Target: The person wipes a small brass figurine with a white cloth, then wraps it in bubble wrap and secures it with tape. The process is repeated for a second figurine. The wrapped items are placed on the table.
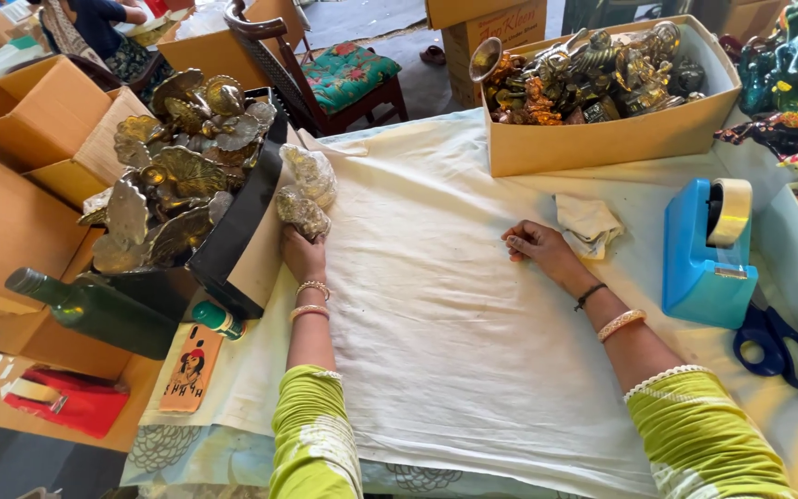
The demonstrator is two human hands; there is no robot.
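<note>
Two lime-green sleeves with white trim fill the near edge of the bench as a person wearing bangles leans over a cream cloth sheet (pixel 436 305) spread across it. At the far left, off the bench's left edge, a dark green glass bottle (pixel 94 310) lies on its side against brown cardboard cartons, beside a black tray (pixel 233 231) heaped with brass-coloured, fan-tailed peacock figurines (pixel 173 166). The left hand (pixel 302 254) reaches to the sheet's left edge and grips a plastic-wrapped metallic figurine (pixel 302 212), with a second wrapped piece just behind it. The grip looks best kept low and snug around the body of the piece, since the film is likely slippery and the heaped tray sits touching-close; lifting clear before swinging inward would seem wise. The right hand (pixel 538 245) rests on the middle of the sheet, fingers loosely curled and holding nothing, just beside a crumpled cream rag (pixel 588 222). Toward the far right corner stands a tan cardboard box (pixel 602 139) packed with gold and dark figurines. At the right edge sit a blue tape dispenser (pixel 704 254) and blue-handled scissors (pixel 782 346). Beyond the bench, a wooden chair with a floral green cushion (pixel 348 74) stands on a grey floor, and another person sits at the far left.
</note>
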